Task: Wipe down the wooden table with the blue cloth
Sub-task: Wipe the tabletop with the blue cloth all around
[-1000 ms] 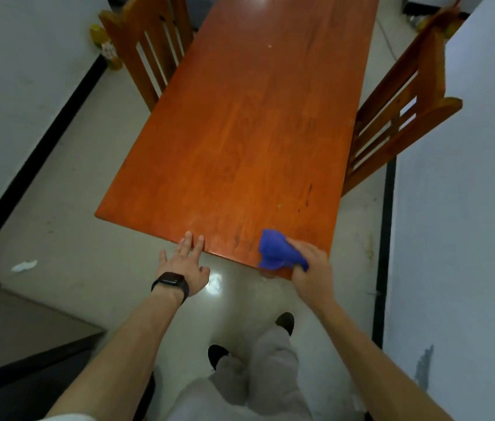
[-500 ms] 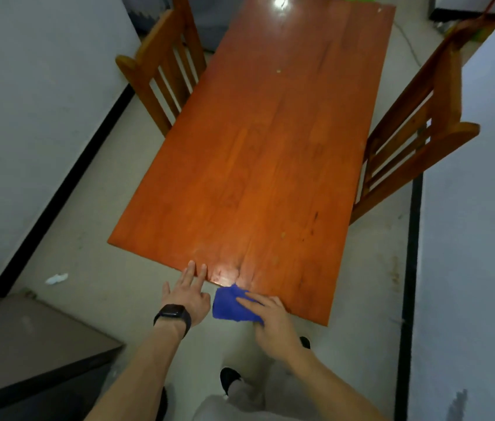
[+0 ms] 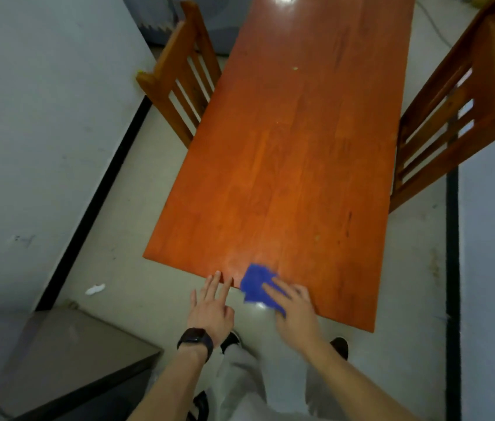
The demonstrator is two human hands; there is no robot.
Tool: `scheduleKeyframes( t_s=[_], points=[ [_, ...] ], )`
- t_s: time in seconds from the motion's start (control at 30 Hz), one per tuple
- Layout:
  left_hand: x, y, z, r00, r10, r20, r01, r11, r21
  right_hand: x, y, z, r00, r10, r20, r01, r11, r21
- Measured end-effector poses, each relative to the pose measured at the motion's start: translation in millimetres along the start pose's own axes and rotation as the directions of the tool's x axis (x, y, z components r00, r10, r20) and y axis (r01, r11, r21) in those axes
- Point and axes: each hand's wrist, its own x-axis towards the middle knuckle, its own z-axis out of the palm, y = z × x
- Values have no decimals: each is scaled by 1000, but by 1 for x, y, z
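A long reddish wooden table (image 3: 295, 165) runs away from me, its near edge just ahead of my hands. The blue cloth (image 3: 257, 282) lies on that near edge, partly hanging over it. My right hand (image 3: 293, 308) presses flat on the cloth with straight fingers. My left hand (image 3: 211, 305), with a black watch on the wrist, has its straight fingertips touching the table's near edge just left of the cloth. Small pale specks dot the tabletop further away.
A wooden chair (image 3: 179, 74) stands at the table's left side and another wooden chair (image 3: 458, 117) at its right. White walls close in on both sides. A grey cabinet top (image 3: 67, 354) is at lower left. A scrap of white paper (image 3: 95, 289) lies on the floor.
My right hand has slid the cloth left along the near edge, from the right corner area to beside my left hand, then slightly onto the top. The left hand stayed at the edge.
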Motion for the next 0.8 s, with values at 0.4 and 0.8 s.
scheduleKeyframes(
  t_s=[0.4,0.8],
  points=[
    [67,-212,-35,998,19,-56,-20,1000,-13,90,-17,17,727,436,-530,-567,816,-107],
    [75,-236,-56,990,110,-90,-112,993,-21,141,-163,82,949,312,43,-312,909,276]
  ],
)
